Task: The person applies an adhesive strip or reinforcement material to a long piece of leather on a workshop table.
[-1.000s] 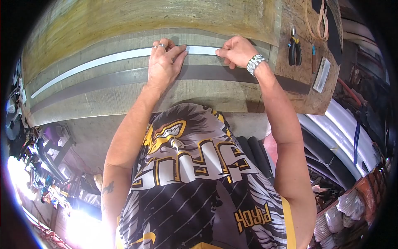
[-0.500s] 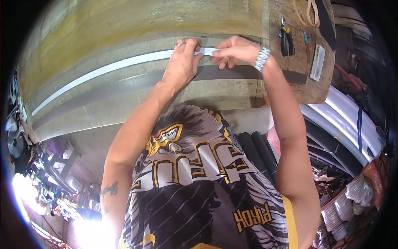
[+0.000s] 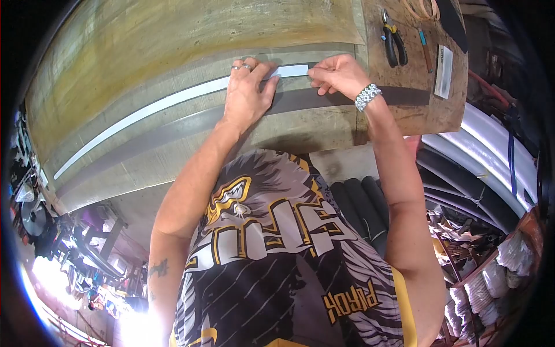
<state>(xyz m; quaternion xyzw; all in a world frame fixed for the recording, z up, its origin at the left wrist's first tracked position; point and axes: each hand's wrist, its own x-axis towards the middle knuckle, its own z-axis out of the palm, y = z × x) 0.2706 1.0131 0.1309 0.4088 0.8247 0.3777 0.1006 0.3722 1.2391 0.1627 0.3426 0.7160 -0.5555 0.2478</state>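
Observation:
A long white strip (image 3: pixel 167 105) lies along the worn wooden workbench (image 3: pixel 173 40), above a wider dark grey strip (image 3: pixel 173 130). My left hand (image 3: pixel 247 92), with rings on two fingers, presses flat on the white strip near its right end. My right hand (image 3: pixel 340 74), a beaded band on its wrist, pinches the strip's right end between thumb and fingers. The two hands sit about a hand's width apart.
Pliers with dark handles (image 3: pixel 393 43), a small tool (image 3: pixel 425 49) and a white rectangular block (image 3: pixel 444 72) lie on a particle board (image 3: pixel 416 110) at the right. Dark rolled tubes (image 3: pixel 358 202) and long pale bars (image 3: pixel 491 156) are stacked below right. Clutter fills the floor at left.
Both hands sit slightly lower in the view than half a second ago. They are a little farther apart, and the right hand still holds the strip's end.

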